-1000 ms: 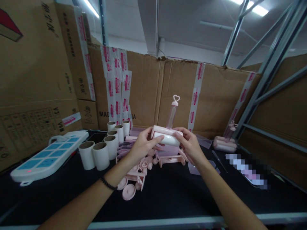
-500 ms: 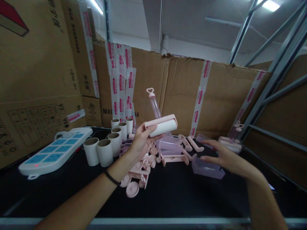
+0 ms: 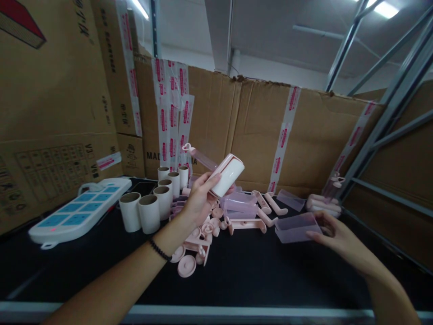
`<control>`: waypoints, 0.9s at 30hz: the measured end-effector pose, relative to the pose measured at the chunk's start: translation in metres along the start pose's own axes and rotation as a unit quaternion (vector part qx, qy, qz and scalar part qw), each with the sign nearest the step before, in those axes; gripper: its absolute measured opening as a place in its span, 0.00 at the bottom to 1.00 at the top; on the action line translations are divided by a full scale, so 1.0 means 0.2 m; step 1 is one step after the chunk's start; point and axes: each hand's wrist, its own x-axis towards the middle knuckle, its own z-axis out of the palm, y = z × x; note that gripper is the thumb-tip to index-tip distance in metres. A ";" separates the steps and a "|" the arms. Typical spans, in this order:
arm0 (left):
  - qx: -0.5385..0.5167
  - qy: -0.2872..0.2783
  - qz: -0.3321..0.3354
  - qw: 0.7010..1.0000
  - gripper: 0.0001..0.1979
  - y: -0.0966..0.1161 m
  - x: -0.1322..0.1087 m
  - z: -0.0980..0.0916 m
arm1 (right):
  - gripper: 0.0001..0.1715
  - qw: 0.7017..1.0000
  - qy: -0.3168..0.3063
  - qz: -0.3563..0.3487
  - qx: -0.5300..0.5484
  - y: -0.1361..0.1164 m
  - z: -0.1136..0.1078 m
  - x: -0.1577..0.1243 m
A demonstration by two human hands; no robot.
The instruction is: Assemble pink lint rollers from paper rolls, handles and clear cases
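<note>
left carton (image 3: 64,90) — V3, V6 | back cardboard (image 3: 213,113) — MAD…A | tape (image 3: 283,135): red print too small to read

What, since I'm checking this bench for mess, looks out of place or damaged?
The cardboard at the back looks damaged: its top edge is ragged. Pink parts lie jumbled, unlike the upright white tubes. The white roll tilts, but the left hand holds it.

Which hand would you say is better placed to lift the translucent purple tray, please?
Probably the right hand: it grips the right end of the translucent purple tray, whereas the left hand is occupied holding the white cylinder.
</note>
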 end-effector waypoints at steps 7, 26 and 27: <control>-0.008 0.003 -0.013 1.000 0.18 0.01 -0.01 0.02 | 0.22 0.935 0.162 -0.096 0.300 -0.22 0.08 0.11; 0.013 0.042 0.039 0.998 0.18 -0.05 0.03 -0.04 | 0.25 0.893 0.094 -0.180 0.401 -0.57 0.69 0.57; 0.016 0.037 0.037 0.999 0.18 -0.05 0.03 -0.04 | 0.25 0.895 0.094 -0.178 0.399 -0.56 0.69 0.56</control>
